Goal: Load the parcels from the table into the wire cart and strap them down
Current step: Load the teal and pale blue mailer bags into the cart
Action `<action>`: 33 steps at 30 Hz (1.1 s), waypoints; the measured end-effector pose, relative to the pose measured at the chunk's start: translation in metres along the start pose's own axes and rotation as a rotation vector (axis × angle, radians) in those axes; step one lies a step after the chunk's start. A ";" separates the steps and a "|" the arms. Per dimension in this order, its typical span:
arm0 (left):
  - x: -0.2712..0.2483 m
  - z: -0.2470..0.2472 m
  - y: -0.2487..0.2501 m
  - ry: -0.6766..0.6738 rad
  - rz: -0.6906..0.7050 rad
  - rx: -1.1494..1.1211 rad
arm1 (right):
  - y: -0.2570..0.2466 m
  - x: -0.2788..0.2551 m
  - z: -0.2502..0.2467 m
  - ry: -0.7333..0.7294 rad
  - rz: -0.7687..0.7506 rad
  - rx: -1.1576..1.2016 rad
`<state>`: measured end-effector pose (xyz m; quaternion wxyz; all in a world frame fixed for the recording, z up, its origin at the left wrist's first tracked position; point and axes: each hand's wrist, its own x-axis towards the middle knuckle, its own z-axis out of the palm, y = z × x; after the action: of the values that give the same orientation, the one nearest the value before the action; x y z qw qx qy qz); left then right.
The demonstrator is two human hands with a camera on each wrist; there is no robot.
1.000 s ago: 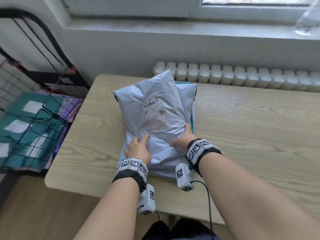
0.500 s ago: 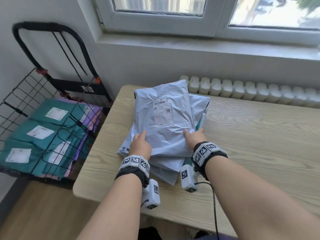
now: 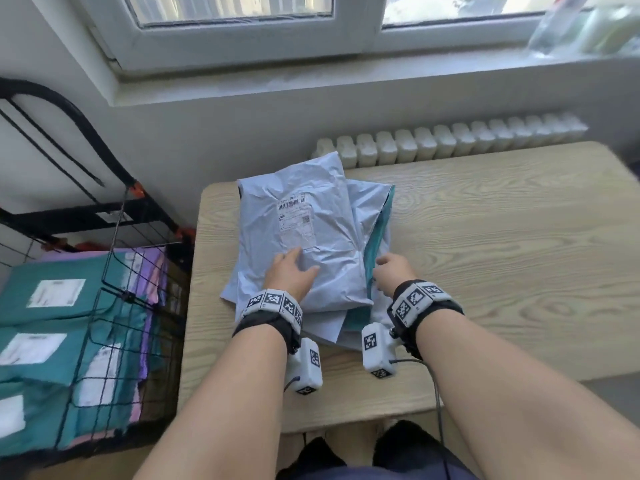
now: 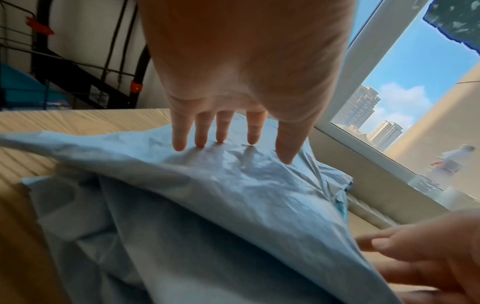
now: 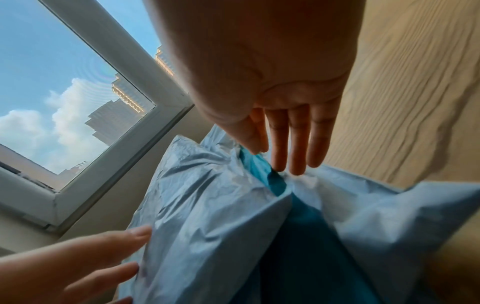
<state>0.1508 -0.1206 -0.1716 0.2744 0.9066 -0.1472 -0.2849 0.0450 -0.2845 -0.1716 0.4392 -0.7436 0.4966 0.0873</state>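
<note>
A stack of light blue mailer parcels [image 3: 304,216] lies on the wooden table [image 3: 502,237], the top one showing a white label. A teal parcel [image 3: 375,244] is sandwiched in the stack and peeks out on the right. My left hand [image 3: 291,271] rests flat on the top parcel [image 4: 233,185], its fingers [image 4: 221,131] straight and pressing the plastic. My right hand [image 3: 391,271] is at the stack's right edge, its straight fingertips [image 5: 296,160] touching the blue plastic beside the teal parcel [image 5: 275,181]. Neither hand grips anything.
The black wire cart [image 3: 114,292] stands left of the table and holds teal and purple parcels [image 3: 52,306]. Black cords [image 3: 52,147] hang from its handle. A white radiator [image 3: 450,140] runs behind the table under the window sill. The table's right half is bare wood.
My right hand slid off the top parcel's near corner to the stack's right edge by the teal parcel. My left hand stayed on the top parcel. My view shifted.
</note>
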 end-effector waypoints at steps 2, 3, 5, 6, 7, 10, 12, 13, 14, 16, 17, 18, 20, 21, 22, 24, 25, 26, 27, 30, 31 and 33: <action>-0.001 0.012 0.006 -0.017 -0.013 0.046 | 0.006 0.000 -0.004 0.032 0.029 0.068; -0.002 0.017 0.008 -0.030 -0.023 0.079 | 0.008 0.002 -0.005 0.040 0.045 0.090; -0.004 0.027 0.010 -0.034 -0.042 0.141 | 0.011 0.009 -0.004 0.031 0.054 0.103; -0.005 0.031 0.011 -0.029 -0.050 0.164 | 0.013 0.013 -0.003 0.017 0.052 0.112; -0.006 0.035 0.011 -0.024 -0.053 0.185 | 0.012 0.017 -0.001 0.003 0.046 0.114; -0.006 0.041 0.013 -0.027 -0.055 0.244 | 0.007 0.024 0.001 -0.025 0.002 0.130; -0.008 0.043 0.014 -0.025 -0.063 0.266 | 0.003 0.024 0.000 -0.061 -0.016 0.126; -0.009 0.043 0.015 -0.014 -0.065 0.271 | 0.001 0.025 -0.002 -0.060 -0.033 0.119; -0.008 0.043 0.015 -0.001 -0.061 0.272 | 0.001 0.026 -0.004 -0.037 -0.063 0.112; -0.008 0.045 0.016 0.026 -0.040 0.261 | 0.001 0.027 -0.015 0.037 -0.113 0.099; -0.009 0.046 0.017 0.036 -0.030 0.250 | 0.000 0.026 -0.022 0.073 -0.135 0.084; -0.010 0.048 0.019 0.039 -0.023 0.242 | 0.000 0.025 -0.029 0.106 -0.153 0.056; -0.013 0.050 0.025 0.043 -0.018 0.234 | -0.003 0.022 -0.045 0.198 -0.176 -0.002; -0.015 0.051 0.029 0.045 -0.021 0.230 | -0.005 0.020 -0.054 0.254 -0.184 -0.007; -0.016 0.052 0.034 0.044 -0.028 0.223 | -0.007 0.020 -0.062 0.307 -0.191 0.007; -0.019 0.054 0.042 0.037 -0.048 0.212 | -0.013 0.021 -0.079 0.402 -0.229 0.035; -0.019 0.056 0.047 0.031 -0.054 0.214 | -0.017 0.020 -0.087 0.442 -0.260 0.045; -0.020 0.057 0.052 0.025 -0.058 0.222 | -0.020 0.021 -0.095 0.476 -0.294 0.061; -0.020 0.057 0.058 0.020 -0.059 0.230 | -0.024 0.020 -0.102 0.504 -0.325 0.078; -0.022 0.057 0.077 0.027 -0.050 0.223 | -0.032 0.017 -0.123 0.577 -0.400 0.130; -0.023 0.056 0.084 0.032 -0.048 0.215 | -0.034 0.015 -0.129 0.601 -0.418 0.149; -0.024 0.052 0.098 0.052 -0.040 0.170 | -0.041 0.008 -0.143 0.626 -0.456 0.195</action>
<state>0.0896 -0.2108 -0.1396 0.1946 0.9364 -0.1455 -0.2533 0.0383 -0.3903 -0.0677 0.3432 -0.7802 0.4348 -0.2907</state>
